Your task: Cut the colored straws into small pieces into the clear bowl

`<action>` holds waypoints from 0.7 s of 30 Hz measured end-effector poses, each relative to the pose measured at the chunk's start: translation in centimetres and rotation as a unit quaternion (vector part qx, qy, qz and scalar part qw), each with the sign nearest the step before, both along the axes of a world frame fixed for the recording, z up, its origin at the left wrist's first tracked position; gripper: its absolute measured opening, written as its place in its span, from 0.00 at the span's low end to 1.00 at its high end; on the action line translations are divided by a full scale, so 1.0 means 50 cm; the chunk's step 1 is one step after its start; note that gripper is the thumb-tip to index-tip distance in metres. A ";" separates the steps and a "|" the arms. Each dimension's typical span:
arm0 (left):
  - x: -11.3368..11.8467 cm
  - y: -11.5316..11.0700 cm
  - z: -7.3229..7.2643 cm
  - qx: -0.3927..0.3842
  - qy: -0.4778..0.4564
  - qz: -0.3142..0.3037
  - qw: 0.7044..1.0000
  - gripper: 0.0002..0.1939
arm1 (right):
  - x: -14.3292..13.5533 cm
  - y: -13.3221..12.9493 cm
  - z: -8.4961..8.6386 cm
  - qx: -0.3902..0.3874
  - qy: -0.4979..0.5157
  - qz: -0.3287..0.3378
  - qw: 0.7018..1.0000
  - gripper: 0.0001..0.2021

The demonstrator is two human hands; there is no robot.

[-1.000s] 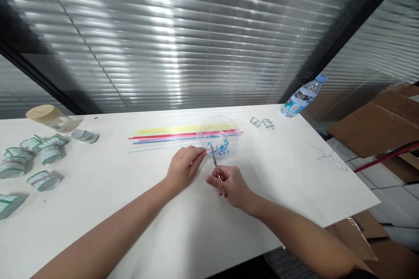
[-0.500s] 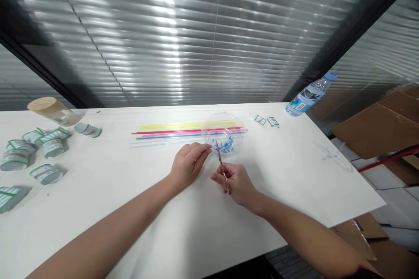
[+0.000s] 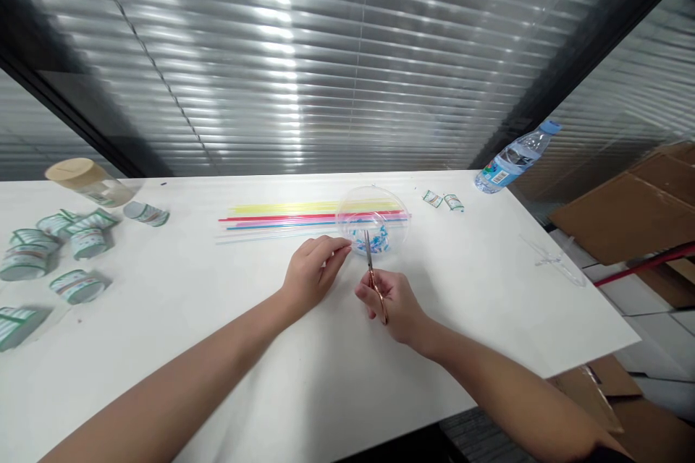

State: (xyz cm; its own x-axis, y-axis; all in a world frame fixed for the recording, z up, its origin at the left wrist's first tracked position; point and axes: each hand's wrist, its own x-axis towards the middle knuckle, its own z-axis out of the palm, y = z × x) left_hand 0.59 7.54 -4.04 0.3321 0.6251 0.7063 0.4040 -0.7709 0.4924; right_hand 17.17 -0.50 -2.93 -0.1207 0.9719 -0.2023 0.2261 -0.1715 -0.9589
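Right grip closed around the loops of stiff, light scissors, best held there; left grip pinched together, perhaps on something thin; clear bowl just beyond both, likely slick, flexible, best taken by its rim.

The left hand is held palm down, its fingertips pinched together. The right hand is curled into a loose grip, and both forearms are angled inward.

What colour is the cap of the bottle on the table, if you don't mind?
The cap is blue, seen in the head view.
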 end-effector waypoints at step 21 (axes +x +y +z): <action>-0.003 0.001 -0.001 0.014 0.013 -0.035 0.999 0.05 | 0.003 -0.001 -0.005 0.001 -0.027 0.018 0.999 0.27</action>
State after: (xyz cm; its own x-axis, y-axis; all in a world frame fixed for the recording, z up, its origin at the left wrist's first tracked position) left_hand 0.43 7.59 -4.08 0.3928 0.5799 0.7137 0.3610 -0.8110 0.4604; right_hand 17.31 -0.54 -3.16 -0.1445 0.9677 -0.2068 0.2832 -0.1598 -0.9457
